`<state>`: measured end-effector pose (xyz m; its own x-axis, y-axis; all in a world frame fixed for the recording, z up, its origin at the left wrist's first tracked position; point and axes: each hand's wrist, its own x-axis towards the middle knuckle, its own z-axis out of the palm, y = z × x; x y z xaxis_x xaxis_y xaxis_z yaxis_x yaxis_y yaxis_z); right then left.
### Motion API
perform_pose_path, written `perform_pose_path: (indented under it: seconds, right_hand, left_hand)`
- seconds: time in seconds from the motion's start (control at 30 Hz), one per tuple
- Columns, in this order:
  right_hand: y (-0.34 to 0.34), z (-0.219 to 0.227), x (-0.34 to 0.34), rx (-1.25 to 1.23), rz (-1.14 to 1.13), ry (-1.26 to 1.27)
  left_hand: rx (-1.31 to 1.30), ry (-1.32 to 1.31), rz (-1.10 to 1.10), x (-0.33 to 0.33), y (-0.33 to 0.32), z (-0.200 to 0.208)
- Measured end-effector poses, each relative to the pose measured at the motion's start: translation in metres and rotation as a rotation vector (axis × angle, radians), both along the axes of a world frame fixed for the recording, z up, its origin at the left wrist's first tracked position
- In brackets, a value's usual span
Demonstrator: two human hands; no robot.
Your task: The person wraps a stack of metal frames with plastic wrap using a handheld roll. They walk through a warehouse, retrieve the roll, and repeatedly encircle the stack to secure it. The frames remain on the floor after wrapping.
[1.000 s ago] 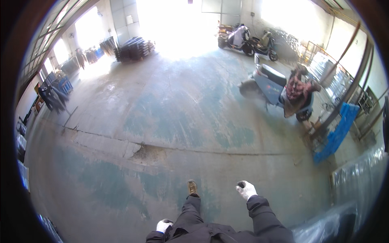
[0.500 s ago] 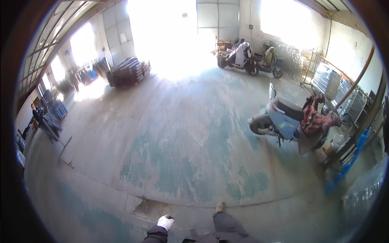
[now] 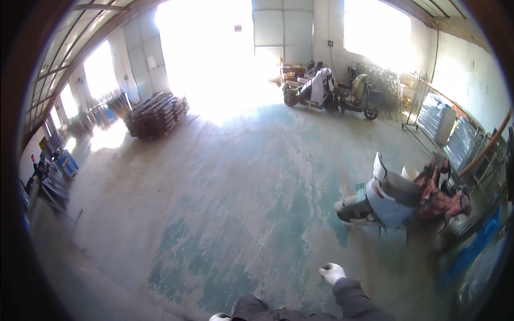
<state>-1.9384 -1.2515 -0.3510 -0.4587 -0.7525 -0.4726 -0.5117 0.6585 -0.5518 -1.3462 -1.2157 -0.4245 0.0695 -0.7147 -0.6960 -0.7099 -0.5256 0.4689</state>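
Observation:
My right hand [image 3: 333,273], in a white glove with a dark sleeve behind it, is held out over the floor in front of me. Its fingers are curled in, and nothing shows in them. Only a sliver of my left hand [image 3: 220,316], also white-gloved, shows at the bottom edge beside my dark-trousered leg [image 3: 250,307]; its fingers are hidden. Neither hand touches anything that I can see. Nearest to the right hand is a parked light-blue scooter [image 3: 388,204], ahead and to the right, with a reddish cover over its front.
Worn green-grey concrete floor [image 3: 225,214] spreads ahead toward a bright doorway [image 3: 209,59]. A stack of dark metal frames [image 3: 155,115] stands at left. More scooters [image 3: 318,91] are parked by the far wall. Wrapped panels [image 3: 436,117] lean at right. A person [image 3: 36,167] is at far left.
The view has moved forward, bringing the blue scooter and frame stack closer. My right hand has come into view, while my left has dropped back to the bottom edge.

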Motion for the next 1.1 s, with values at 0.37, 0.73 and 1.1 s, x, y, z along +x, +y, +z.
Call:
perform_pose_path:
  seconds: [0.37,0.73,1.1]
  right_hand:
    - [-0.450,0.192,0.066,0.022,0.732,-0.555]
    - [-0.810,0.151,-0.091,-0.061,0.835,-0.538]
    - [-1.223,0.177,-0.210,-0.164,1.005,-0.123]
  left_hand:
    - [-0.032,0.007,-0.178,-0.040,-0.480,-0.054]
    - [-0.353,0.216,-0.170,-0.139,-1.028,-0.069]
    - [0.009,0.068,-0.218,-0.312,-1.340,-0.028]
